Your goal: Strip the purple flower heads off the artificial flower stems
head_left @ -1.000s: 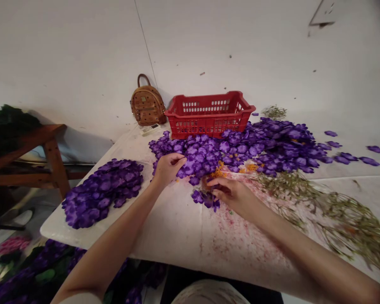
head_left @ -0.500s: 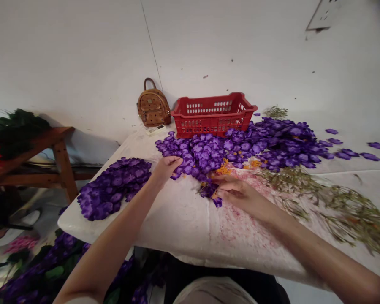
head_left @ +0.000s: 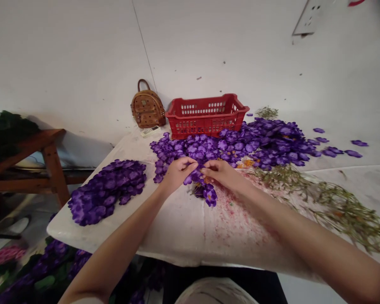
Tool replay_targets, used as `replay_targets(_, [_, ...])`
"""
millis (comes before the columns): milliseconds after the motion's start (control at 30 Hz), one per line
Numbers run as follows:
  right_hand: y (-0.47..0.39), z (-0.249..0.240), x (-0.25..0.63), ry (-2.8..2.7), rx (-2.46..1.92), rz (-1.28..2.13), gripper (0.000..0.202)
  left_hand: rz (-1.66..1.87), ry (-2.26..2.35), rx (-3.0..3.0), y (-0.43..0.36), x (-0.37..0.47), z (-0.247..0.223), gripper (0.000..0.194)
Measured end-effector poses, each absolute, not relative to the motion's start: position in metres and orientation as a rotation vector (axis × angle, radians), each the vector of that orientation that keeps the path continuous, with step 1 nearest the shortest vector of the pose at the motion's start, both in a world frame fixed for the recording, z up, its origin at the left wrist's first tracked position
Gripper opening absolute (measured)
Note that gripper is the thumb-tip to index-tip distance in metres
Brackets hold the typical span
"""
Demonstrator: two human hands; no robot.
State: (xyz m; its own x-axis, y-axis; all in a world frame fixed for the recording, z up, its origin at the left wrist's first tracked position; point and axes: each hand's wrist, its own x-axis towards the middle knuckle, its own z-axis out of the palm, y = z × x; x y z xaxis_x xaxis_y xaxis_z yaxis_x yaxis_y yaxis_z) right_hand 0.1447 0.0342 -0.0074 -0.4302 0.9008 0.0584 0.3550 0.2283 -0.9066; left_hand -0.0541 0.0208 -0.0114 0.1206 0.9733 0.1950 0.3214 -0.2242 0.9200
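Observation:
My left hand (head_left: 180, 173) is closed in a pinch on a purple artificial flower petal piece (head_left: 195, 174), above the near edge of the loose heap. Facing it, close by, my right hand (head_left: 223, 173) has thumb and forefinger pressed together; whatever lies between them is too small to make out. Just below both hands, a purple flower with a yellow centre (head_left: 210, 195) rests on the white-covered table (head_left: 177, 228). Behind them spreads a heap of purple petal pieces (head_left: 272, 139), with small yellow flower centres (head_left: 248, 163) at its front edge.
A red plastic basket (head_left: 205, 122) and a brown backpack (head_left: 148, 107) stand against the wall. Purple petal pieces form a neat pile (head_left: 107, 190) at left. Green stems (head_left: 323, 194) lie at right. A wooden bench (head_left: 52, 156) is beyond the table's left edge.
My left hand has moved right and now holds a petal piece near my right hand. The right hand has risen slightly away from the flower below, whose yellow centre now shows.

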Motion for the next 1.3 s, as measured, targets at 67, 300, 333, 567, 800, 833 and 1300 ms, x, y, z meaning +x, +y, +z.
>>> replay_targets(67, [0.043, -0.009, 0.139, -1.942, -1.18, 1.139, 0.023, 1.154, 1.308, 1.657, 0.022, -0.055, -0.014, 0.028])
replay_targets(300, [0.043, -0.005, 0.139, -1.916, -1.212, 0.928, 0.01, 1.187, 1.403, 1.667, 0.015, -0.064, -0.014, 0.02])
replay_targets(333, [0.04, -0.004, 0.139, -1.92, -1.167, 0.996, 0.015, 1.181, 1.4, 1.69, 0.014, -0.062, -0.012, 0.019])
replay_targets(567, [0.024, -0.002, 0.153, -1.657, -0.968, 1.451, 0.035, 1.077, 1.244, 1.661, 0.016, -0.033, 0.007, 0.025])
replay_targets(800, [0.026, -0.002, 0.179, -1.768, -1.033, 1.229, 0.031, 0.97, 1.191, 1.541, 0.022, -0.012, 0.009, 0.025])
replay_targets(833, [0.025, 0.0, 0.181, -1.798, -1.044, 1.182, 0.029, 0.994, 1.175, 1.572, 0.023, -0.009, 0.007, 0.022])
replay_targets(1300, [0.005, -0.011, 0.224, -2.222, -1.488, 0.66, 0.016, 1.129, 1.346, 1.615, 0.033, -0.009, -0.014, 0.007])
